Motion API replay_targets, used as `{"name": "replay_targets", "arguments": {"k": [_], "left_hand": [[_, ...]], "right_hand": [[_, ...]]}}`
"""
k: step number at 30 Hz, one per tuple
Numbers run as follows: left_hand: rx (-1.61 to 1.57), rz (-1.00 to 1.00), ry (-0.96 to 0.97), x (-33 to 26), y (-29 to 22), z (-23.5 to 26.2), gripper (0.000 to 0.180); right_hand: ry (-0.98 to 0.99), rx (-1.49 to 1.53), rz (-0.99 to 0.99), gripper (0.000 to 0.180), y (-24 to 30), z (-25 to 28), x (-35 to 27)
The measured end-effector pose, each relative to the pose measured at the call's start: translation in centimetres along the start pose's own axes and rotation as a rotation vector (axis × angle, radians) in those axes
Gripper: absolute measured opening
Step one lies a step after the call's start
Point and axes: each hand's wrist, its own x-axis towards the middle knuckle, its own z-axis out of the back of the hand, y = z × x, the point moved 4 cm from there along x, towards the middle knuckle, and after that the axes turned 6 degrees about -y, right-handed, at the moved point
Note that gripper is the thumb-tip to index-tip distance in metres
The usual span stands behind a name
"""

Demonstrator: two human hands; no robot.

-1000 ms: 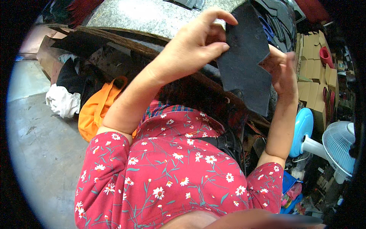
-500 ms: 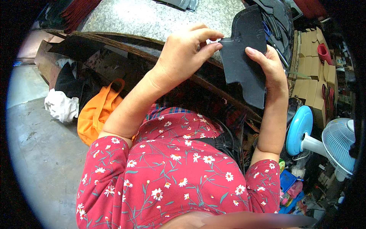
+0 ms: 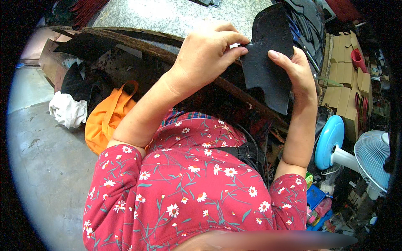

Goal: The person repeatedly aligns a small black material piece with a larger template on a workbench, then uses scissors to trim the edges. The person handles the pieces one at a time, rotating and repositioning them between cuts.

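Observation:
A flat, dark cut piece (image 3: 268, 69), like leather or sheet material, is held up over the table's near edge. It has a rounded top, a stepped left side and a thin pale line along its upper edge. My right hand (image 3: 296, 69) grips its right side, thumb on the front and fingers behind, hidden. My left hand (image 3: 213, 52) pinches the left edge at the step between thumb and forefinger, the other fingers curled. Whether a small separate bit sits in that pinch is too small to tell.
A speckled stone-topped table (image 3: 167, 16) lies ahead, with dark pieces and tools at its right. An orange bag (image 3: 104, 121) and white cloth (image 3: 67, 109) are at left. At right stand a blue-and-white fan (image 3: 370, 157) and cardboard boxes (image 3: 339, 75).
My left thumb and forefinger have closed down on the edge at the step, where a small pale gap showed before. The dark piece has shifted slightly up.

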Motion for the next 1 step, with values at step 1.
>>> {"name": "replay_targets", "arguments": {"k": [1], "left_hand": [[0.036,0.011,0.028,-0.09,0.15,-0.28,0.018]], "right_hand": [[-0.001,0.0,0.002,0.029,0.06,-0.03,-0.07]]}}
